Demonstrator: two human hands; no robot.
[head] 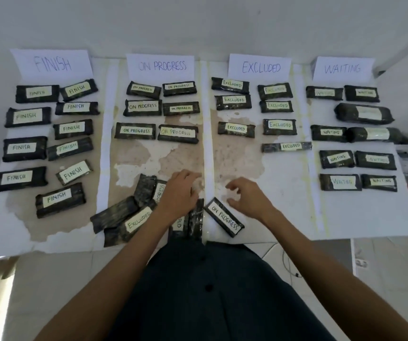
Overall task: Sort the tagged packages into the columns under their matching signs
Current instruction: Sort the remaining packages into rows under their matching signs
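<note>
Lower centre: we judge the ON PROGRESS package [223, 216] light and film-slick; grasp its long edges. Right hand [247, 196] relaxed, empty; left hand [178, 193] grip indiscernible.

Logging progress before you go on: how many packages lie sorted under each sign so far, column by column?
FINISH column packages: 10
ON PROGRESS column packages: 6
EXCLUDED column packages: 7
WAITING column packages: 9
Total sorted: 32
The unsorted pile at the near edge is partly hidden and not counted.
</note>
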